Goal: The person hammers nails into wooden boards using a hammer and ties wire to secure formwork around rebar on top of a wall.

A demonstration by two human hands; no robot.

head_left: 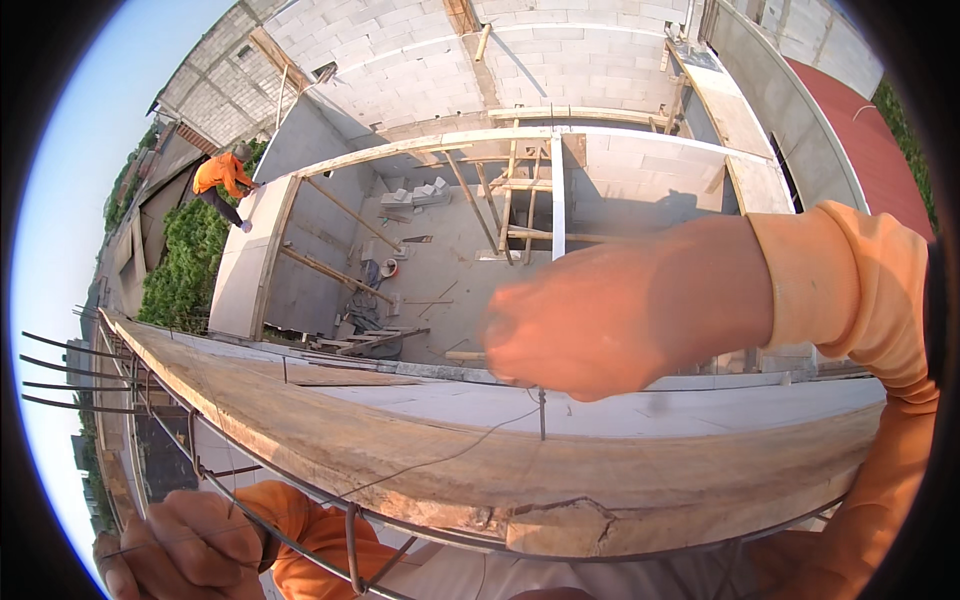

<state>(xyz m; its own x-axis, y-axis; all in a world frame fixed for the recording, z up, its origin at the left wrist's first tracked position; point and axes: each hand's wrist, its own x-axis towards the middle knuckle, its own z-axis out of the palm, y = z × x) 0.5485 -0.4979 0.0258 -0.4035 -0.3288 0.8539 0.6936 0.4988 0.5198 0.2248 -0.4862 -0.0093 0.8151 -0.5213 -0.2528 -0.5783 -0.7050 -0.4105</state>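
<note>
My right hand (610,315) is raised over the wooden formwork board (470,465), curled into a fist and blurred. Whatever it may hold is hidden. Just below it, a short dark metal rod (543,415) stands up, and a thin wire (430,460) runs left from near there across the board. At the lower left, my left hand (185,545) has its fingers curled, beside the steel rebar cage (350,545) on the near side of the board. Anything inside those fingers cannot be made out.
Rebar ends (80,385) stick out at the far left. Beyond the board, a deep room holds props (470,195), stacked blocks (415,195) and a bucket (389,268). Another person (222,178) in orange bends over a wall-top panel (250,240).
</note>
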